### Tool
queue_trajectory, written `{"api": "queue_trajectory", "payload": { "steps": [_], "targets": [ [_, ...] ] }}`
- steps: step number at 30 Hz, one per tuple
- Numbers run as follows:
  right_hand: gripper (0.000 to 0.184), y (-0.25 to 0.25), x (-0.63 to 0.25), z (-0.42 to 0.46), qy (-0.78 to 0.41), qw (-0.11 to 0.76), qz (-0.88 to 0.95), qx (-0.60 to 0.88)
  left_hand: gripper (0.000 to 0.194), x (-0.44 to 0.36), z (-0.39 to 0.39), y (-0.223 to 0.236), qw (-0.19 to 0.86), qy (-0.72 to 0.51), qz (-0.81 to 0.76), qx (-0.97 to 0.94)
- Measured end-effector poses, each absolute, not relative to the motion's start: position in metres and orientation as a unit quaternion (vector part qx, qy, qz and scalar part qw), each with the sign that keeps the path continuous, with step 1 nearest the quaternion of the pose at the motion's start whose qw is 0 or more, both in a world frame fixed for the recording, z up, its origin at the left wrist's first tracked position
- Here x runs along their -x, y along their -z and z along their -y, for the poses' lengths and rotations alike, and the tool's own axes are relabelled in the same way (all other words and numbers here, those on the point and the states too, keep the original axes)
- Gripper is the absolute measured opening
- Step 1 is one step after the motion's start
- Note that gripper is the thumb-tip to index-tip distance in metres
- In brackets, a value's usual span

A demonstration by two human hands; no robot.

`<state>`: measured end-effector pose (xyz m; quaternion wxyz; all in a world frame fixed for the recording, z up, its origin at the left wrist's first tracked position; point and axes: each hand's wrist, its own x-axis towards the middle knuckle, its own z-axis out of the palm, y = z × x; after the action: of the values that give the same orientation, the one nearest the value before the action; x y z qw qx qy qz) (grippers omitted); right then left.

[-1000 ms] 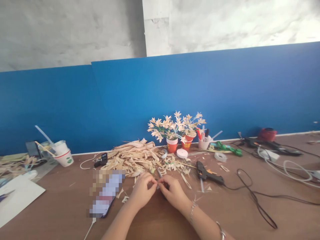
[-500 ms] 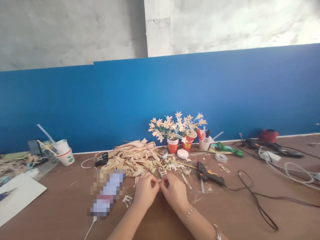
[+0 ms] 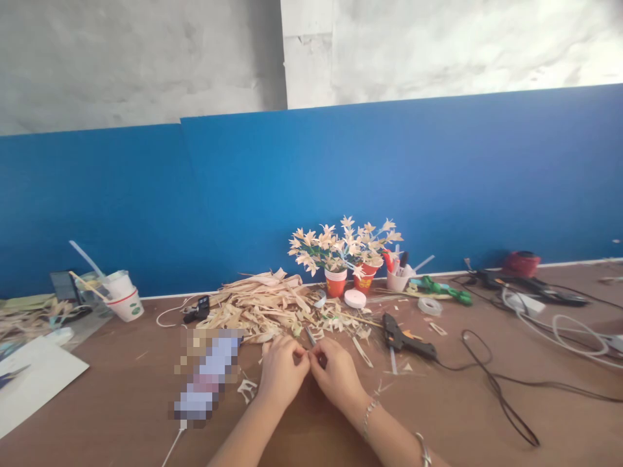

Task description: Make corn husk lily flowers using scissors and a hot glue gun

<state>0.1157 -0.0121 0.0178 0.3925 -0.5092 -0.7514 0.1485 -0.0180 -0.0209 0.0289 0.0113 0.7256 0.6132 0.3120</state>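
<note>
My left hand [image 3: 283,368] and my right hand [image 3: 337,371] meet over the near middle of the table, thumbs and fingertips pinched close together. Whatever lies between the fingertips is too small to make out. Just beyond them a grey metal tool [image 3: 310,336] points away, partly hidden by my fingers. A heap of dry, pale husk strips [image 3: 263,301] spreads behind my left hand. Smaller husk scraps [image 3: 341,321] lie past my right hand. Pale flowers [image 3: 326,243] on green stems stand in red paper cups [image 3: 335,283] at the back.
A black glue gun [image 3: 406,340] with its cord rests to the right, near a tape roll [image 3: 430,306]. A blurred-out phone [image 3: 208,376] on a white cable lies left of my hands. Further left are paper cups [image 3: 125,306] and a white sheet [image 3: 41,383]. A blue partition [image 3: 233,194] stands behind.
My fingertips have shifted very slightly while staying pinched together; the pale bit between them shows less now. The view has moved a touch. Everything on the table lies as before.
</note>
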Motion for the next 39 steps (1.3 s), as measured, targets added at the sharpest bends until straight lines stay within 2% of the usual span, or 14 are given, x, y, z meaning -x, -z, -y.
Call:
{"api": "queue_trajectory", "payload": {
  "steps": [4, 10, 14, 18, 26, 32, 35, 39],
  "targets": [
    [0.011, -0.018, -0.121, 0.010, -0.135, 0.384, 0.730, 0.549, 0.014, 0.035, 0.016, -0.035, -0.028, -0.285, -0.662, -0.693],
    [0.020, -0.017, -0.122, 0.007, -0.096, 0.305, 0.814, 0.486, 0.024, 0.069, 0.008, -0.048, -0.045, -0.277, -0.684, -0.673],
    [0.021, -0.014, -0.118, 0.009, -0.046, 0.255, 0.826, 0.500, 0.023, 0.074, 0.009, -0.045, -0.002, -0.208, -0.673, -0.710],
    [0.021, -0.011, -0.119, 0.010, -0.042, 0.265, 0.822, 0.503, 0.010, 0.071, 0.014, -0.042, 0.021, -0.160, -0.668, -0.726],
    [0.022, -0.011, -0.123, 0.009, -0.058, 0.292, 0.817, 0.494, 0.016, 0.052, 0.017, -0.046, -0.024, -0.099, -0.674, -0.732],
    [0.020, -0.010, -0.123, 0.008, -0.054, 0.299, 0.814, 0.495, 0.015, 0.060, 0.014, -0.046, -0.028, -0.149, -0.685, -0.713],
    [0.021, -0.011, -0.123, 0.009, -0.064, 0.311, 0.813, 0.489, 0.014, 0.063, 0.011, -0.043, 0.028, -0.213, -0.687, -0.695],
    [0.024, -0.015, -0.121, 0.011, -0.101, 0.363, 0.806, 0.457, 0.014, 0.055, 0.009, -0.039, 0.211, -0.320, -0.616, -0.688]
  ]
}}
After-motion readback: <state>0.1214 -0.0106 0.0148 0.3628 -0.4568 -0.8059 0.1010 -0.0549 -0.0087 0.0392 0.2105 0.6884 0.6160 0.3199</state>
